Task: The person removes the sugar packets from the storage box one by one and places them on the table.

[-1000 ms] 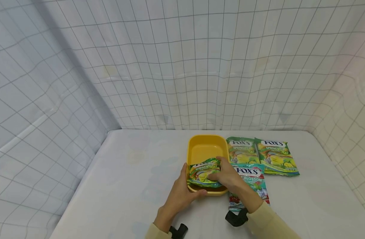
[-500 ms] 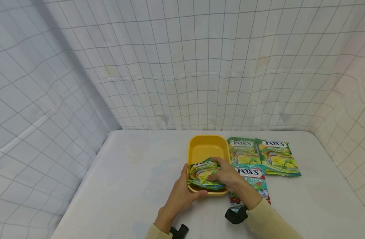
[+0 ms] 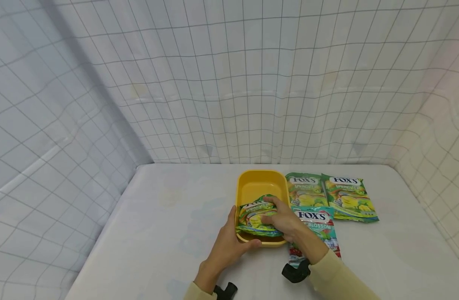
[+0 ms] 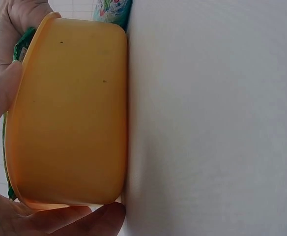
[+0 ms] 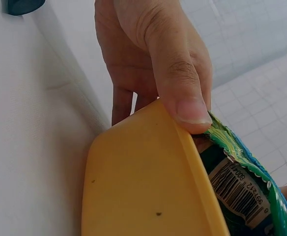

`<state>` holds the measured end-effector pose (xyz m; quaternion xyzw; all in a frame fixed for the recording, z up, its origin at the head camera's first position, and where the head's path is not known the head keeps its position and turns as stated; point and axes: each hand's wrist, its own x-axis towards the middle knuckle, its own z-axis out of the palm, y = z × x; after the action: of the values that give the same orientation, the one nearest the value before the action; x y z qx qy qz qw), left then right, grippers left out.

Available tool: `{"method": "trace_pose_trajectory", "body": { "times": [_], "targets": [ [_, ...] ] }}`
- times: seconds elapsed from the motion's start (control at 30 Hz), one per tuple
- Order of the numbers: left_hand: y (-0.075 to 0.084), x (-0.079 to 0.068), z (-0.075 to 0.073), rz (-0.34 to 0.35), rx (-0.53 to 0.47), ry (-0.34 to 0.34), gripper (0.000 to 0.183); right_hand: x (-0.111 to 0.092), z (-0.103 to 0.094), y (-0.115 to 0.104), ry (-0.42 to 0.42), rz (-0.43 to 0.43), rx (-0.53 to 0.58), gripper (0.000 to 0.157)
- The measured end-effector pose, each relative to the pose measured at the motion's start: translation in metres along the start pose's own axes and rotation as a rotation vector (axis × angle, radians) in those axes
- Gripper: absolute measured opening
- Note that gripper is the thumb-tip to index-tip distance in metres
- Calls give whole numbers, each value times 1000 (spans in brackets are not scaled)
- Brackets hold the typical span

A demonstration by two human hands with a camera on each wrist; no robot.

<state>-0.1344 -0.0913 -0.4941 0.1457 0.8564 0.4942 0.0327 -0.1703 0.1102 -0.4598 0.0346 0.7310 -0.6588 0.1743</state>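
Observation:
A yellow plastic tub (image 3: 257,177) stands on the white table. My left hand (image 3: 227,241) grips its left side, thumb along the near rim and fingers around the outer wall; the left wrist view shows that wall (image 4: 74,108) up close. A green Fox's candy bag (image 3: 254,216) lies tilted in the near half of the tub. My right hand (image 3: 287,221) holds the bag's right side, thumb on its front and index finger at its upper edge. In the right wrist view, a barcode shows on the candy bag (image 5: 242,191) just inside the rim, beside my left thumb.
Two more green Fox's bags (image 3: 306,189) lie right of the tub. A teal Fox's Blossom bag (image 3: 319,227) lies nearer, partly under my right forearm. Grid-patterned white curtains (image 3: 252,104) enclose the table at the back and sides.
My right hand shifts very slightly, and the far edge of the candy bag in the tub rises a little. The left hand and the tub stay in place.

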Motion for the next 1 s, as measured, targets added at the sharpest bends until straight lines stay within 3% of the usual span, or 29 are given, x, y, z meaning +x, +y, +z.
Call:
{"method": "trace_pose_trajectory", "body": {
  "times": [0.2, 0.4, 0.53, 1.0],
  "targets": [
    [0, 0, 1, -14, -6, -1, 121, -3, -2, 0, 59, -26, -33, 66],
    [-3, 1, 1, -10, -18, 4, 120, -8, -8, -4, 96, -38, 2, 67],
    [-3, 1, 1, 7, -20, 11, 119, -10, -14, -7, 100, -36, 40, 69],
    [-2, 1, 1, -34, -12, 11, 122, -21, -31, -14, 93, -108, -22, 67]
  ]
}}
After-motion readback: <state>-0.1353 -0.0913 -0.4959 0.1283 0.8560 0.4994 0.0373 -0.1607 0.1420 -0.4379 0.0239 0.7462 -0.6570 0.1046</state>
